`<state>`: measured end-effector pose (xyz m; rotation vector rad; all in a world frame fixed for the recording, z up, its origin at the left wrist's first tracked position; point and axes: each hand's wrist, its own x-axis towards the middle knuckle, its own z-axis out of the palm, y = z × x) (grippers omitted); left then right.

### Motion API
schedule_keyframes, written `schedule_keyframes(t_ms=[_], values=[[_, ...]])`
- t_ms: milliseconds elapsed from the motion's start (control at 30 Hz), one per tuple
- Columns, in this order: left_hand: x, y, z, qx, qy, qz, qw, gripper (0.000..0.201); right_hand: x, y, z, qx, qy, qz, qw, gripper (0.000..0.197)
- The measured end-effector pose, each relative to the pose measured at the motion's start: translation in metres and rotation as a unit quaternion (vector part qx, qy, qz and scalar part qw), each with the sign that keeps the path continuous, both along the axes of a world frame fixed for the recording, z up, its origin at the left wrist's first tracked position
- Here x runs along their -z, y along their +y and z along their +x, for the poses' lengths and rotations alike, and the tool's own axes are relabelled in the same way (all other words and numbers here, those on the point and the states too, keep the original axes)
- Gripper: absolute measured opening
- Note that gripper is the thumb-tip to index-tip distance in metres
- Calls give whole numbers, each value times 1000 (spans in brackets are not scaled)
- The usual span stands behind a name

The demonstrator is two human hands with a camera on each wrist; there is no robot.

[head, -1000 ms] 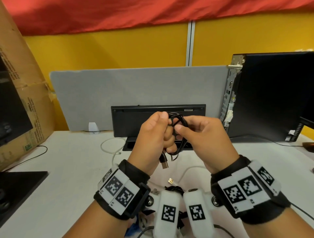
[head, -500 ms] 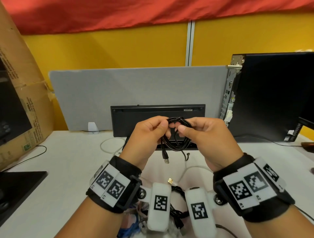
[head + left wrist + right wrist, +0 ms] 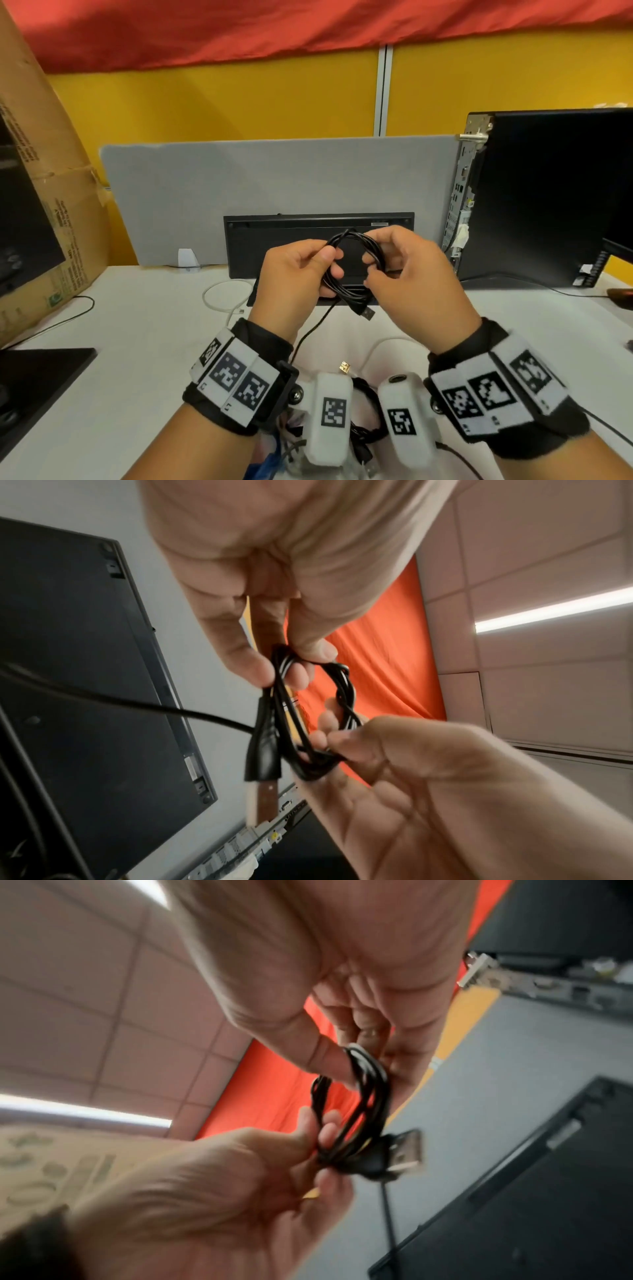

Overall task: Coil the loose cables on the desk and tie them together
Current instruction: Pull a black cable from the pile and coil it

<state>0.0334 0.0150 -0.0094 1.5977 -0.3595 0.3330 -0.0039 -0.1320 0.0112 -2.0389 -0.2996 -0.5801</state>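
Both hands hold a small black coil [image 3: 356,267] in the air above the desk [image 3: 130,342], in front of the keyboard [image 3: 318,240] that stands on edge against the grey divider [image 3: 274,192]. The left hand [image 3: 294,277] pinches the coil's left side between thumb and curled fingers [image 3: 246,658]; the right hand [image 3: 411,277] pinches the right side the same way, thumb [image 3: 325,1058] pressed to the loops. A USB plug [image 3: 367,312] hangs from the bottom of the coil, and a loose tail [image 3: 308,335] runs from it down toward the desk. The main risk, as I judge it, is the loops springing apart: the cable looks stiff and the coil is tight, so if either pinch eases while the tail is being wrapped, the turns could open and slide off. The dangling tail could also snag on the pile of other cables [image 3: 366,428] lying near the wrists, or drag the white cable [image 3: 222,298] on the desk with it. The free plug may swing and pull a loop out of line. Around the work stand a cardboard box [image 3: 44,212] at left and a computer tower [image 3: 548,198] at right, both well apart from the hands; a thin black lead [image 3: 61,318] crosses the desk by the box. Nothing stands between the hands and the coil, though the keyboard sits close behind it.
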Motion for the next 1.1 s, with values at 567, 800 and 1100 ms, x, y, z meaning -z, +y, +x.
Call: schedule_keyframes(t_ms=[567,800,1100], values=[[0,6,3,-134,-59,26,989,26,-14,-21,6,-62,122,226,964,20],[-3,7,-1,-126,-46,22,991,25,-15,-39,7,38,-72,-110,991,19],[-11,1,-9,42,97,-168,980,18,2,-32,20,63,-208,-118,969,17]])
